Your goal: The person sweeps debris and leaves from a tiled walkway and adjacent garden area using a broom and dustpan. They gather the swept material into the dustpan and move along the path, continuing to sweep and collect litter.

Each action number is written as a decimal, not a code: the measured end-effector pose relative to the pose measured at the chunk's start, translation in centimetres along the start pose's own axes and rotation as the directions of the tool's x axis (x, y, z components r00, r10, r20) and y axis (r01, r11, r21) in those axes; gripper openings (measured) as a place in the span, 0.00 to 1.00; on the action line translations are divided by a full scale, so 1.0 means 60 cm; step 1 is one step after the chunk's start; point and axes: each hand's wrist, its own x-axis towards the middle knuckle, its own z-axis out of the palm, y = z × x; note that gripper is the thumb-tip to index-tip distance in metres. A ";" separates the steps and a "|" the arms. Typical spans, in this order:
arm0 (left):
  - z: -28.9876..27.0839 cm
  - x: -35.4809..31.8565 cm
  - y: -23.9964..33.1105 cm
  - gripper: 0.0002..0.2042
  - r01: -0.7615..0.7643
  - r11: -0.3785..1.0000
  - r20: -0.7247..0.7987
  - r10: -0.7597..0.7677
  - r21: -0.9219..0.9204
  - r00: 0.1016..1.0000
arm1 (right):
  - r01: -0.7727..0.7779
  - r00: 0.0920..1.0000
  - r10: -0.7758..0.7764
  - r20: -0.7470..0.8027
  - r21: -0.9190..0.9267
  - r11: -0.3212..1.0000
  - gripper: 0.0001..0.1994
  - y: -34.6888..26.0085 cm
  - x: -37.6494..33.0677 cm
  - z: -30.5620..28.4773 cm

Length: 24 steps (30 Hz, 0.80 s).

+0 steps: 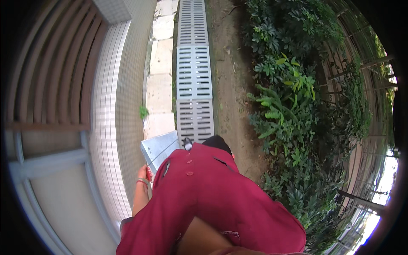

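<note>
My left hand (143,173) hangs low at my left side, with a cord and band around the wrist. Its fingers curl closed around a small red object (149,173), whose kind I cannot make out. Just beyond the hand is a flat grey box or panel (160,146) with a dark line across its top. The maroon garment (195,178) I wear hides its near part, so I cannot tell whether the hand also carries it. My right hand does not show. The dark tip of a shoe (188,143) pokes out over the grating.
A slotted drain grating (194,72) runs ahead between pale paving slabs (160,91) and a strip of bare soil (231,85). A tiled wall (127,97) and brown slatted shutter (51,68) border the left. Dense green shrubs (289,93) and a fence line the right.
</note>
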 end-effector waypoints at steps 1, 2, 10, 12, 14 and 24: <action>0.022 0.020 0.037 0.14 0.027 1.000 -0.032 -0.026 0.011 0.999 | 0.008 1.000 -0.008 0.000 0.010 1.000 0.11 -0.044 0.014 -0.019; 0.038 0.040 0.081 0.14 0.021 1.000 -0.020 -0.021 -0.003 1.000 | 0.018 1.000 -0.018 0.001 0.020 1.000 0.11 -0.091 0.029 -0.036; 0.221 0.147 0.428 0.14 -0.028 0.994 -0.076 0.036 0.108 0.996 | 0.056 0.995 -0.047 0.093 -0.094 0.994 0.11 -0.401 0.183 -0.203; 0.236 0.193 0.493 0.14 -0.115 0.983 -0.062 0.125 0.144 0.990 | 0.114 0.983 -0.093 0.158 -0.133 0.985 0.11 -0.507 0.221 -0.247; 0.267 0.223 0.577 0.14 -0.168 0.976 -0.060 0.178 0.138 0.982 | 0.163 0.976 -0.144 0.164 -0.110 0.980 0.11 -0.652 0.272 -0.334; 0.500 0.304 0.976 0.11 -0.206 0.974 -0.092 0.215 0.099 0.972 | 0.161 0.983 -0.182 -0.012 0.522 0.838 0.11 -1.223 0.401 -0.706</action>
